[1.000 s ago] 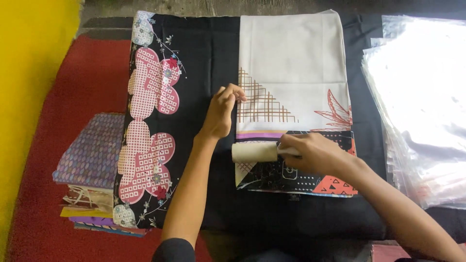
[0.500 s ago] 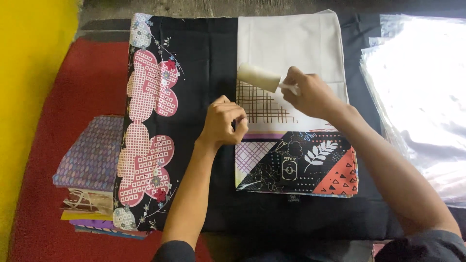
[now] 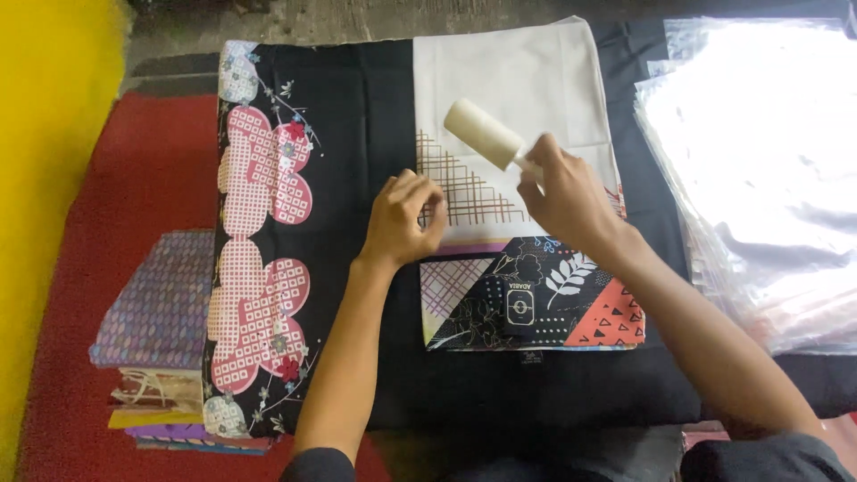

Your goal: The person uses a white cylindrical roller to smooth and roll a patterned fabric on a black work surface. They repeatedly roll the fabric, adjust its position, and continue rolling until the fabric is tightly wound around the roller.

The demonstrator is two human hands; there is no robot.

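The cream lint roller (image 3: 483, 132) is gripped by its handle in the right hand (image 3: 564, 192), over the white part of a folded patterned cloth (image 3: 527, 80). The left hand (image 3: 403, 217), loosely curled and holding nothing, presses the cloth's left edge. Clear plastic bags (image 3: 759, 170) are piled at right, folded fabrics (image 3: 156, 303) at left

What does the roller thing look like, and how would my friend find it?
Start at the big black cloth with pink flowers, then move to the white folded cloth on top. The right hand holds a small cream roller over it: the only plain cylinder, unlike the flat fabrics around.
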